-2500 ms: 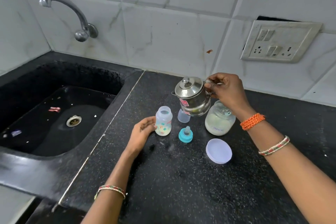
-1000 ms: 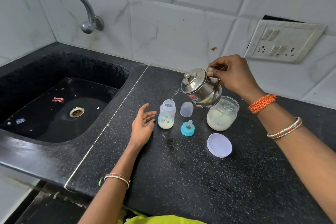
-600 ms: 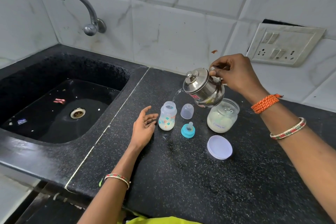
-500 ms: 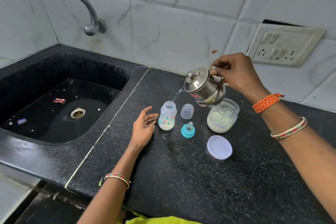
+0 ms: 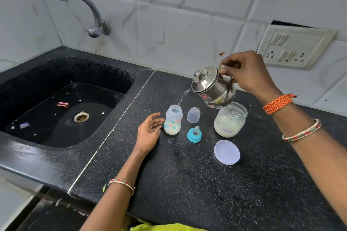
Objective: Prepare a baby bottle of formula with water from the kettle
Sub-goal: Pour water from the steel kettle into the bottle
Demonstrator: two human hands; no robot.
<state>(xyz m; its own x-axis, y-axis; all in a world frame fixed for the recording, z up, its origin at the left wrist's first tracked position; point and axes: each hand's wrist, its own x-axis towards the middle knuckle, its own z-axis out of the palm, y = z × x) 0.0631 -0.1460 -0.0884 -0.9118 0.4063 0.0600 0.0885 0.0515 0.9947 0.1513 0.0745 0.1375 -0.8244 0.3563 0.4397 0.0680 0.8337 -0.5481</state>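
A small steel kettle (image 5: 213,87) hangs tilted to the left above the counter, with my right hand (image 5: 246,73) shut on its handle. A thin stream of water runs from its spout into the open baby bottle (image 5: 173,120), which stands upright and holds whitish liquid at the bottom. My left hand (image 5: 149,131) lies open on the counter just left of the bottle, not touching it. The clear bottle cap (image 5: 193,114) and the teal teat ring (image 5: 194,134) sit to the bottle's right. An open jar of formula powder (image 5: 230,123) stands under the kettle.
The jar's lilac lid (image 5: 226,152) lies flat in front of the jar. A black sink (image 5: 62,110) with a tap (image 5: 90,11) fills the left side. A socket panel (image 5: 294,47) is on the tiled wall behind. The black counter (image 5: 197,184) stretches toward me.
My right hand lifted the kettle off the counter and tilted it, and water now pours into the bottle. My left hand let go of the bottle and rests open beside it.
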